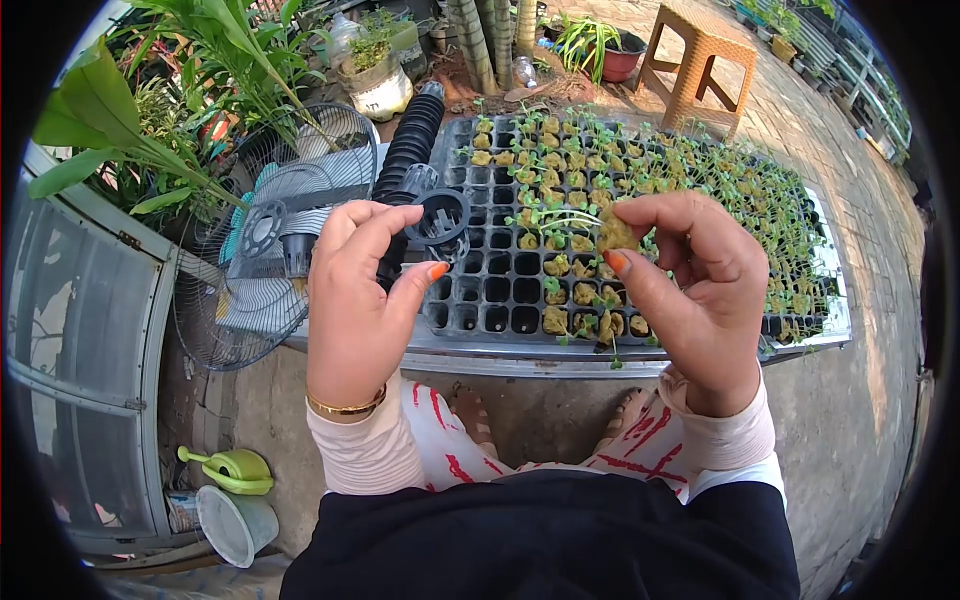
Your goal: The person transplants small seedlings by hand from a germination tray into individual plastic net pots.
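left hand (352, 285): grip pinching a black cup (441, 241) at its rim
right hand (708, 275): grip closed around a seedling plug (617, 232), between thumb and fingers
seedling plug: held above the seedling trays (525, 320), stems pointing toward the cup, apart from it
counter (560, 368): carries the seedling trays, with a cup stack (412, 130) just beside them

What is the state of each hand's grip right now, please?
Left hand: closed, holding a black slotted cup.
Right hand: closed, pinching a yellowish plug with a seedling.
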Demonstrator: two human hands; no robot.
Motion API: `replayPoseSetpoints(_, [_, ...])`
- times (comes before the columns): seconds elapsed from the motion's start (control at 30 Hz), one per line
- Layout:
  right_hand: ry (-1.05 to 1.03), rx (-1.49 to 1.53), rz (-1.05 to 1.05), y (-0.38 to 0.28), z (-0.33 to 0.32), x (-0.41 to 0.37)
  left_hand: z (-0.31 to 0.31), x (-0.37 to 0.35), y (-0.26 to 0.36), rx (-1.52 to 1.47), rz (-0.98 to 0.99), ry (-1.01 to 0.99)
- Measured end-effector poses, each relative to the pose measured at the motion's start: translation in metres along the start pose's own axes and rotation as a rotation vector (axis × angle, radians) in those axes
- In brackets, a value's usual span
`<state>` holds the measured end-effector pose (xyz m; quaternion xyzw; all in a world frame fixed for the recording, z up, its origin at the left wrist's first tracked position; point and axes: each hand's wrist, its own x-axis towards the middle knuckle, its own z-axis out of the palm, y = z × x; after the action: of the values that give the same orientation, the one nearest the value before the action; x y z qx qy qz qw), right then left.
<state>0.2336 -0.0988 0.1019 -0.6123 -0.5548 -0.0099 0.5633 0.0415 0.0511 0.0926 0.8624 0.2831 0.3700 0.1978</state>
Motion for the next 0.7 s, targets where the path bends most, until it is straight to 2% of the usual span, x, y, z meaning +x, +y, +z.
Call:
replayPoseSetpoints(0.13, [0.026,-0.014,-0.045,0.0,0.0,0.001,0.019,0.002,-0.014,0.162,0.038,0.029])
replayPoseSetpoints(0.23, [0.02,-0.057,-0.053,0.0,-0.001,0.0,0.027,0.004,-0.014,0.14,-0.002,-0.006])
replayPoseSetpoints(0.3, [0.011,-0.092,-0.055,-0.002,-0.002,-0.002,0.029,0.006,-0.011,-0.058,-0.127,0.036])
replayPoseSetpoints(0.33, [0.013,-0.095,-0.054,-0.002,-0.002,-0.002,0.031,0.007,-0.011,-0.06,-0.125,0.034])
replayPoseSetpoints(0.4, [0.034,-0.133,-0.158,0.001,-0.001,-0.002,0.035,0.008,-0.011,-0.626,-0.035,0.249])
replayPoseSetpoints(0.43, [0.035,-0.132,-0.158,0.001,0.0,-0.003,0.032,0.007,-0.013,-0.816,-0.1,0.196])
replayPoseSetpoints(0.47, [0.053,-0.147,-0.182,0.0,0.001,-0.004,0.032,0.006,-0.013,-0.813,-0.1,0.196])
replayPoseSetpoints(0.57, [0.098,-0.178,-0.232,-0.003,0.004,-0.006,0.031,0.003,-0.01,-1.659,-0.294,-0.094])
replayPoseSetpoints(0.6, [0.123,-0.202,-0.254,-0.003,0.005,-0.007,0.033,0.003,-0.008,-1.656,-0.294,-0.096])
replayPoseSetpoints(0.7, [0.184,-0.197,-0.295,-0.001,0.008,-0.009,0.042,0.003,-0.01,-1.896,-0.44,-0.224])
